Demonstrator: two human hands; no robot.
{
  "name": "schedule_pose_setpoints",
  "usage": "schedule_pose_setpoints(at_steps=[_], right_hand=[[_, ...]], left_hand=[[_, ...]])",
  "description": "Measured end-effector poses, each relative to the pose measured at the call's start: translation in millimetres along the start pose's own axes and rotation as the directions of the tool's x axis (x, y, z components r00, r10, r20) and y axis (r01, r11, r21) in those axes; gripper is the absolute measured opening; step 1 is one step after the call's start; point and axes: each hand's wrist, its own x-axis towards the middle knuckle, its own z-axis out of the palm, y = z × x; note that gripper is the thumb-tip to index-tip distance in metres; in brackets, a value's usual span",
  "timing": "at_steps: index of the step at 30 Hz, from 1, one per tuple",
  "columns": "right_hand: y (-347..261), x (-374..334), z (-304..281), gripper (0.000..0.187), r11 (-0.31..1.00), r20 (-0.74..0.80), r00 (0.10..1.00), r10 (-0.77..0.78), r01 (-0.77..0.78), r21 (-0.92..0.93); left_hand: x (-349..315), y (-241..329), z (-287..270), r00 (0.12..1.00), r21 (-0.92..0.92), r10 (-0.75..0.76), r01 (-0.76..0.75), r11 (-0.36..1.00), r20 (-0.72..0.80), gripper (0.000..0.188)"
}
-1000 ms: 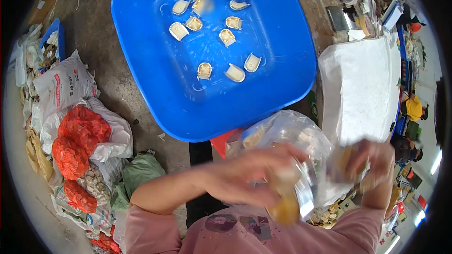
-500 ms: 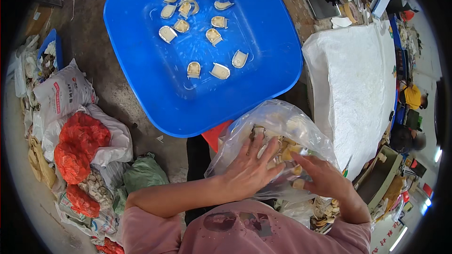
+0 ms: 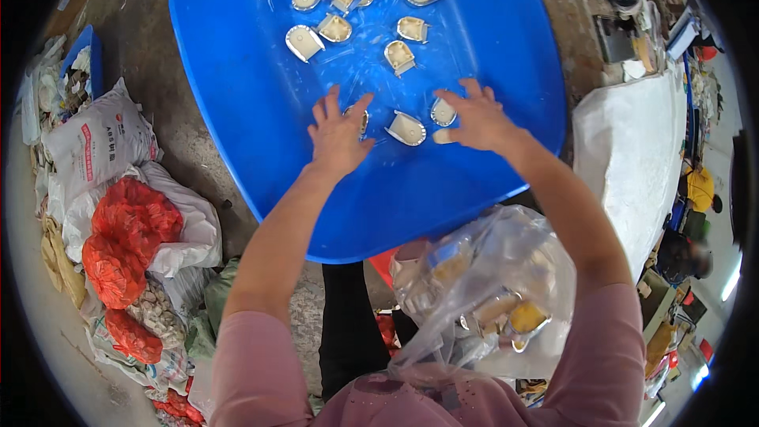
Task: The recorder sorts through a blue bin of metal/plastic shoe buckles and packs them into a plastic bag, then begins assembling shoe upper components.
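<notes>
Both my hands are over the big blue plastic tub (image 3: 261, 150), which holds several small cream pieces with shiny silver rims, each shaped like a rounded cup or shell. Fingers spread, my left hand (image 3: 338, 133) partly hides one rimmed piece (image 3: 364, 121) beside its thumb. My right hand (image 3: 482, 119) is open too, its thumb and forefinger on either side of another rimmed piece (image 3: 443, 112); I see no grip on it. Between my hands lies a third piece (image 3: 406, 129). More pieces, such as one at the left (image 3: 303, 43), are scattered farther up the tub.
A clear plastic bag (image 3: 490, 285) with similar cream and silver pieces sits near my lap, below the tub. White sheeting (image 3: 628, 162) covers a surface at the right. Red bags (image 3: 130, 229) and white sacks (image 3: 99, 138) are piled on the left. People sit far right.
Both hands have left the clear bag and reached forward into the tub, fingers apart. The tub appears larger and shifted in view, and the bag's top now hangs loosely together.
</notes>
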Motion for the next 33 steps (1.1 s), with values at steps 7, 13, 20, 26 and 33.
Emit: schedule_pose_setpoints(at_steps=[7, 13, 20, 26, 33], right_hand=[[-11, 42, 76, 0.066, 0.982, -0.102, 0.994, 0.033, -0.051, -0.181], [-1, 56, 32, 0.054, 0.982, 0.01, 0.986, 0.165, -0.165, 0.095], [17, 43, 27, 0.053, 0.994, 0.049, 0.998, 0.037, -0.042, 0.096], [15, -68, -79, 0.057, 0.775, 0.028, 0.992, -0.125, 0.08, 0.627], [23, -262, -109, 0.064, 0.483, 0.233, 0.69, -0.685, 0.19, 0.855]], left_hand=[[49, -60, 47, 0.938, 0.056, 0.261, -0.255, 0.965, -0.23, 0.065], [106, -79, -18, 0.88, -0.009, 0.032, -0.041, 0.999, -0.473, 0.073], [98, -74, -1, 0.951, -0.249, -0.257, 0.21, 0.945, -0.172, 0.067], [6, -8, -37, 0.934, -0.958, -0.355, 0.14, 0.25, 0.044, 0.061], [-146, 117, -152, 0.591, -0.983, 0.799, 0.185, 0.003, 0.113, 0.074]])
